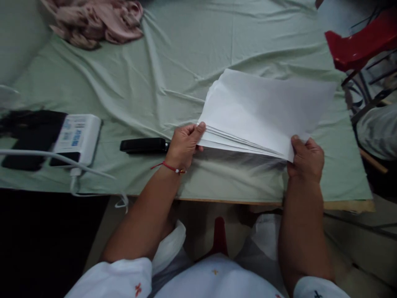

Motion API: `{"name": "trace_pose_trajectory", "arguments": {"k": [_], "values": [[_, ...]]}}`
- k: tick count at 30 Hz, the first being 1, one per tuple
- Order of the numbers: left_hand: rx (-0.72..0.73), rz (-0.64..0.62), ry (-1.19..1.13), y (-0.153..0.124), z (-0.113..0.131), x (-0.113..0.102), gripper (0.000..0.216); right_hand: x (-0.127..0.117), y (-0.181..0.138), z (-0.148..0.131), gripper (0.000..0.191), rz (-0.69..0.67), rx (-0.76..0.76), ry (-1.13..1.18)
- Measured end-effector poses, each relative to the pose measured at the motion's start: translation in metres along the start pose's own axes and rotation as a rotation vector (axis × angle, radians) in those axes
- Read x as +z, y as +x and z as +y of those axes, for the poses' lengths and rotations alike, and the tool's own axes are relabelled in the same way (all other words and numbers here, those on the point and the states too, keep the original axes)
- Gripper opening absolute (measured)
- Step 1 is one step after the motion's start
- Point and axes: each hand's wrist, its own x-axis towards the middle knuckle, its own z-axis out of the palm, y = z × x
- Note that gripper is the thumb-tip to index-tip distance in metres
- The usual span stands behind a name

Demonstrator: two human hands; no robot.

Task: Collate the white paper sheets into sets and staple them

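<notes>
A stack of white paper sheets (263, 107) is held just over the green cloth, its edges fanned out on the near and left sides. At the near left corner my left hand (185, 144) pinches the sheets, thumb on top; a red string bracelet circles that wrist. My right hand (307, 159) grips the near right corner, also with the thumb on top. Just left of my left hand lies a black stapler-like object (143, 145), its right end partly hidden by the hand.
Green cloth (192, 99) covers the table. A white device (80, 134) with a cable and dark flat items (23, 161) lie at the left. Crumpled pink cloth (99, 20) rests at the back left. A red chair (362, 43) stands beyond the right edge.
</notes>
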Motion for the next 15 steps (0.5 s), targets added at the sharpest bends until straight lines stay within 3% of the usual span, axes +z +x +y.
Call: {"name": "trace_pose_trajectory", "arguments": {"k": [9, 15], "values": [[-0.052, -0.021, 0.006, 0.001, -0.001, -0.003, 0.049, -0.009, 0.006, 0.004, 0.039, 0.007, 0.006, 0.021], [-0.034, -0.024, -0.141, 0.007, -0.009, -0.001, 0.063, -0.013, 0.006, 0.003, 0.041, -0.037, 0.012, -0.005]]}}
